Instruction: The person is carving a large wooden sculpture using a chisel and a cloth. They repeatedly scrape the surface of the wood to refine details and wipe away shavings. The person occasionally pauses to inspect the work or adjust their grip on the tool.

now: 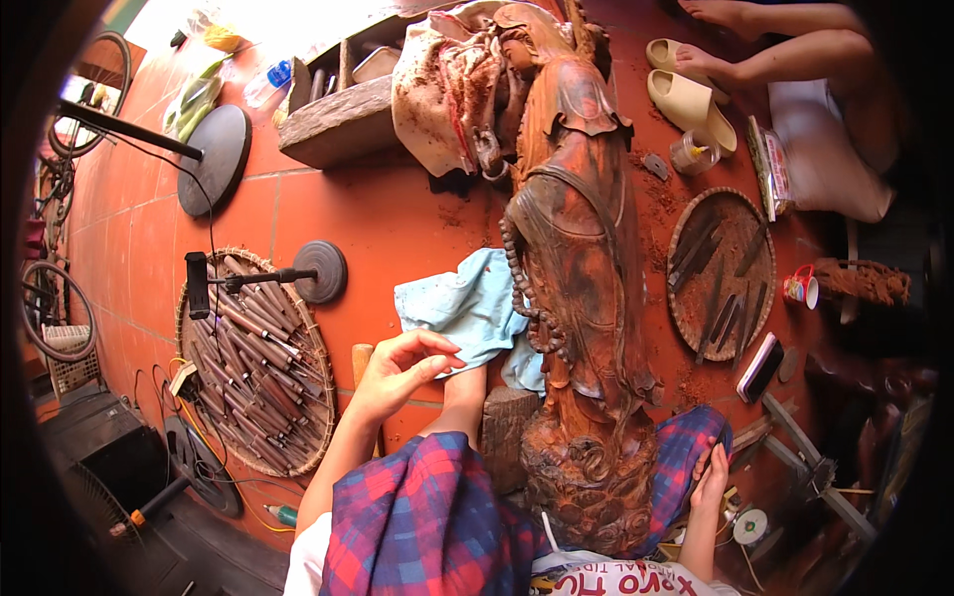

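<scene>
1. From the head view, here's the carved wooden statue [581, 219], laid out over the red floor, right in front of the seated person, its base down between the knees.
2. And look at the far end: the head lies against a stained white cloth [437, 99] heaped over a wooden trough [343, 124]. I'd say that's there to prop and pad the carving, so the wood isn't knocked.
3. Down here a wooden block [509, 437] sits just beside the base, perhaps to stop it rolling; the legs on either side probably help steady it.
4. The left hand [405, 370] is up by the blue cloth [462, 308], fingers loosely curled, thumb well apart from them, nothing visible in the grip. Whether a fingertip brushes the cloth, I can't tell.
5. Over to the right hand [708, 479]: relaxed at the right knee, fingers half bent, no tool to be seen in it.
6. Tools both sides! A round basket [322, 348] packed with chisels [253, 382] on the left, a tray [708, 214] with a few more on the right, likely set there for easy reach.
7. Now the line of it: the statue's long axis runs away from the person, head farthest off and slightly left, base nearest, face seemingly turned leftward, beads [517, 268] along its left edge.
</scene>
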The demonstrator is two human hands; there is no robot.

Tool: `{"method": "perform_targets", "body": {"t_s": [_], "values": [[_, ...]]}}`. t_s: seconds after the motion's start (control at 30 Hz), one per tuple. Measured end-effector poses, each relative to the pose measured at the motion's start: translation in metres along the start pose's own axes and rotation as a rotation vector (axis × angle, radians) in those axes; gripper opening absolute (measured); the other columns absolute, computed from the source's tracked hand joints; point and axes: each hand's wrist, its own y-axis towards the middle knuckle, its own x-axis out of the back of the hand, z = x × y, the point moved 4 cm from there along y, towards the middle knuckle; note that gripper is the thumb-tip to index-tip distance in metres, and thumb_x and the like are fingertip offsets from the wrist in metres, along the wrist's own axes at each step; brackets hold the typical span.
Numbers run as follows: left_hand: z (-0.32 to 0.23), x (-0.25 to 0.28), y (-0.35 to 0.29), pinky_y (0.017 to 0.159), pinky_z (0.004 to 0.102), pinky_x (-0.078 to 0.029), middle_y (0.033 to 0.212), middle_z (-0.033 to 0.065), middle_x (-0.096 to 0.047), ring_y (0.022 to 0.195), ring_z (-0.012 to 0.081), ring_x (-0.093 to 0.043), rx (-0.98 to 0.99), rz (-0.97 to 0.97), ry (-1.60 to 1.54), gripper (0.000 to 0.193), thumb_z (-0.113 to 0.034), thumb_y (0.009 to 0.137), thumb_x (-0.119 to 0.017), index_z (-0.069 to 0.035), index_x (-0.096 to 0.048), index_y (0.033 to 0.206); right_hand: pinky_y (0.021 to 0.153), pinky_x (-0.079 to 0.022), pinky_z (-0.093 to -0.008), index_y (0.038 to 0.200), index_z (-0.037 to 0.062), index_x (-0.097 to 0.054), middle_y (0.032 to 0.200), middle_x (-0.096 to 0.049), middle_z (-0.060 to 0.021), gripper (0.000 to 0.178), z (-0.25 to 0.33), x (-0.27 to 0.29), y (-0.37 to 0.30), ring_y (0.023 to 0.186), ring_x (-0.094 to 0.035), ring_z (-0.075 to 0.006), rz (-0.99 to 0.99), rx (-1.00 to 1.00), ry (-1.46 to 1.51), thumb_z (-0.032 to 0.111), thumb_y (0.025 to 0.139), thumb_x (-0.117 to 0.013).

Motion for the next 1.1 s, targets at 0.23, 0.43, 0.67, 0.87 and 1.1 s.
{"method": "perform_targets", "body": {"t_s": [0.23,0.43,0.67,0.87,1.1], "values": [[0.134,0.004,-0.016,0.078,0.0264,-0.053,0.093,0.0068,-0.070,0.086,0.0129,-0.066,0.279,-0.042,-0.018,0.021,-0.013,0.097,-0.061,-0.001,-0.065,0.114,0.054,-0.039,-0.0252,0.132,0.0004,-0.052,0.083,-0.060,-0.0027,0.045,0.016,-0.006,0.008,0.067,-0.053,-0.0119,0.100,-0.016,0.181,0.018,0.091,-0.055],[0.136,0.000,-0.002,0.068,0.0202,-0.051,0.083,0.0038,-0.067,0.074,0.0077,-0.062,0.393,-0.145,-0.082,0.020,-0.013,0.099,-0.058,-0.001,-0.065,0.112,0.070,-0.058,-0.0328,0.133,0.0028,-0.051,0.090,-0.061,-0.0054,0.037,0.036,-0.067,0.034,0.077,-0.065,-0.0166,0.133,-0.011,0.167,0.009,0.097,-0.056],[0.128,0.001,-0.010,0.074,0.0227,-0.053,0.088,0.0039,-0.068,0.078,0.0082,-0.063,0.341,-0.166,-0.065,0.023,-0.016,0.098,-0.059,-0.002,-0.066,0.115,0.076,-0.058,-0.0317,0.126,-0.0010,-0.052,0.095,-0.066,-0.0141,0.031,0.034,-0.150,0.149,0.082,-0.067,-0.0213,0.165,0.151,0.204,0.004,0.096,-0.056],[0.123,-0.001,-0.013,0.072,0.0221,-0.052,0.086,0.0047,-0.069,0.078,0.0084,-0.064,0.373,-0.162,-0.018,0.023,-0.017,0.099,-0.057,-0.001,-0.066,0.114,0.100,-0.048,-0.0341,0.139,-0.0014,-0.045,0.124,-0.060,-0.0159,0.043,0.043,-0.131,0.135,0.115,-0.061,-0.0263,0.018,0.238,-0.137,0.016,0.100,-0.054],[0.126,-0.001,-0.008,0.067,0.0217,-0.051,0.083,0.0042,-0.068,0.075,0.0073,-0.063,0.340,-0.156,-0.031,0.023,-0.019,0.099,-0.058,-0.001,-0.067,0.109,0.102,-0.043,-0.0367,0.136,-0.0022,-0.048,0.130,-0.058,-0.0187,0.042,0.051,-0.013,0.040,0.117,-0.058,-0.0289,-0.101,0.578,-0.941,0.016,0.098,-0.056]]}}
